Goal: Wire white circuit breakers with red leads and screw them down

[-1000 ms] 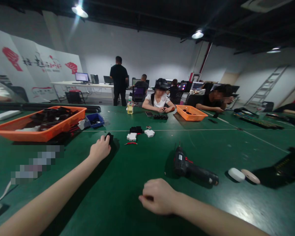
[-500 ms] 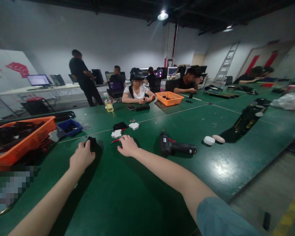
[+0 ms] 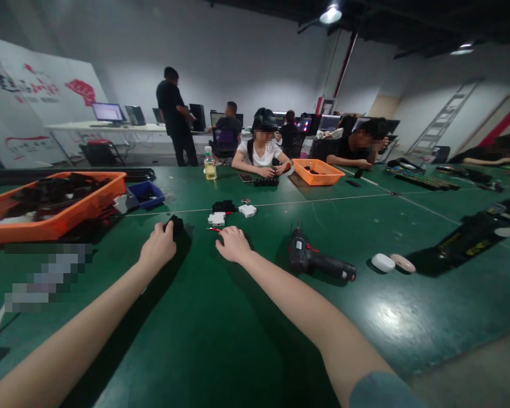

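My left hand [image 3: 158, 245] is closed around a small black block-shaped part [image 3: 176, 225], held at the table surface; its details are hidden by the fingers and shadow. Over the table to the right is my right hand [image 3: 234, 245], palm down, thumb apart from the fingers. Its fingertips reach the end of a slim red tool with a pale tip [image 3: 213, 229]; the rest of that tool is hidden beneath them. Just beyond lie a white part [image 3: 216, 218], a second white part [image 3: 247, 211] and a black part [image 3: 224, 206].
A black power drill [image 3: 308, 258] lies to the right, with a white case [image 3: 383, 262] farther over. At left stand an orange basket [image 3: 63, 224] of dark parts and a blue bin [image 3: 147, 195]. Across the green table [image 3: 221, 334], a person [image 3: 259, 150] sits by another orange basket [image 3: 318, 178].
My view has swung left and tilted slightly, shifting the scene rightward. The left hand keeps the black part, and the right hand stays by the red tool.
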A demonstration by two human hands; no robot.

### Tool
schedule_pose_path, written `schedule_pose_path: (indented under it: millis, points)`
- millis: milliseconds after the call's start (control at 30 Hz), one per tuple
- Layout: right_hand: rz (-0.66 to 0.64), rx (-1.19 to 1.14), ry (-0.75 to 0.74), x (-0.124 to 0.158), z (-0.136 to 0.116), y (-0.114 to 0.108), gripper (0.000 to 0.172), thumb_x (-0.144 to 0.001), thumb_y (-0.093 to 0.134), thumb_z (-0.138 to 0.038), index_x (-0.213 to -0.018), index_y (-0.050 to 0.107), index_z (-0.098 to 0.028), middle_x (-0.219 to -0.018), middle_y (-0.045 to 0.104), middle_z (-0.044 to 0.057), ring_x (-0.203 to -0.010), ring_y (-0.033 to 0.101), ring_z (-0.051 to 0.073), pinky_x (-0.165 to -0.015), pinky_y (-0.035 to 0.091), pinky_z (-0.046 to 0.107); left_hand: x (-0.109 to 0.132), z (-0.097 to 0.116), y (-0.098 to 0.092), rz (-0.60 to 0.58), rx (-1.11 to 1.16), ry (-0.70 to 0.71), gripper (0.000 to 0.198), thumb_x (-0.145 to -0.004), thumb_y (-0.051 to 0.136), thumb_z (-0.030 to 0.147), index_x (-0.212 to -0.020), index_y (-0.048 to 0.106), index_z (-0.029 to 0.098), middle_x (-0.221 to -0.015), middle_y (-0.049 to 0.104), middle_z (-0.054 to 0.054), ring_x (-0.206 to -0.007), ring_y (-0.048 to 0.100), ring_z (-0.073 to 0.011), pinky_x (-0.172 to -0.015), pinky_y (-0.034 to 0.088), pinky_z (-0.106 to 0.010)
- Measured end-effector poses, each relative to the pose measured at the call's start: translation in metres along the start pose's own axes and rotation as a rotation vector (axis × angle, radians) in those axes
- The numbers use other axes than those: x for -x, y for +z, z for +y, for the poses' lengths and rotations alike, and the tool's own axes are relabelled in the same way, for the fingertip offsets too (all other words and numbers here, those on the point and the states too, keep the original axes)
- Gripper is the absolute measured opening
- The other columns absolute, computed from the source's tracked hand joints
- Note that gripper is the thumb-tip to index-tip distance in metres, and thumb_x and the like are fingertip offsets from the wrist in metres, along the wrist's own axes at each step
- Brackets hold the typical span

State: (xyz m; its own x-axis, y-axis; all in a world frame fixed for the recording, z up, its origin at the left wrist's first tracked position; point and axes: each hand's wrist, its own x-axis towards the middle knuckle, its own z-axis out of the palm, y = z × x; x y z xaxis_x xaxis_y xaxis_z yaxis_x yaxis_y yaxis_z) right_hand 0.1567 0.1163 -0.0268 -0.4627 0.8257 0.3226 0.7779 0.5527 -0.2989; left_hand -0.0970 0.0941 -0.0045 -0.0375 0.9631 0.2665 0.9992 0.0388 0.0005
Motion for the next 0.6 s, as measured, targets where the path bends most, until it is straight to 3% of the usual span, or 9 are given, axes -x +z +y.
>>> schedule_pose_path:
  millis: [233,333,467,600]
  points:
    - [0.021,0.0,-0.017,0.002,-0.001,0.001,0.035,-0.098,0.046,-0.035,-0.118,0.064,-0.013,-0.12,0.062,0.014,-0.118,0.049,0.026,-0.099,0.042,0.043,-0.001,0.0,0.001,0.008,0.014,0.014,0.07,-0.084,0.042,0.017,-0.152,0.027,0.009,-0.145,0.037,-0.027,-0.119,0.057,-0.0366,-0.097,0.048,-0.046]
    - [0.016,-0.025,-0.026,0.002,-0.001,-0.001,0.034,-0.098,0.046,-0.035,-0.117,0.064,-0.013,-0.121,0.063,0.013,-0.117,0.05,0.026,-0.098,0.043,0.043,-0.002,0.001,0.003,0.021,0.043,0.0,0.069,-0.084,0.042,0.019,-0.151,0.028,0.009,-0.144,0.038,-0.026,-0.113,0.061,-0.0343,-0.094,0.05,-0.044]
    - [0.043,-0.019,-0.038,0.004,-0.004,-0.006,0.025,-0.096,0.049,-0.031,-0.103,0.067,-0.015,-0.11,0.066,0.011,-0.108,0.053,0.024,-0.093,0.046,0.041,-0.002,0.001,0.003,0.063,0.067,-0.029,0.065,-0.086,0.042,0.025,-0.148,0.031,0.008,-0.139,0.04,-0.026,-0.104,0.065,-0.0321,-0.088,0.053,-0.041]
    - [0.057,-0.008,-0.059,0.012,-0.01,-0.011,0.019,-0.095,0.051,-0.027,-0.091,0.067,-0.016,-0.1,0.066,0.009,-0.099,0.055,0.022,-0.087,0.047,0.038,-0.001,0.001,0.001,0.127,0.03,-0.072,0.056,-0.086,0.044,0.028,-0.137,0.043,0.005,-0.136,0.042,-0.026,-0.119,0.055,-0.0375,-0.088,0.052,-0.041]
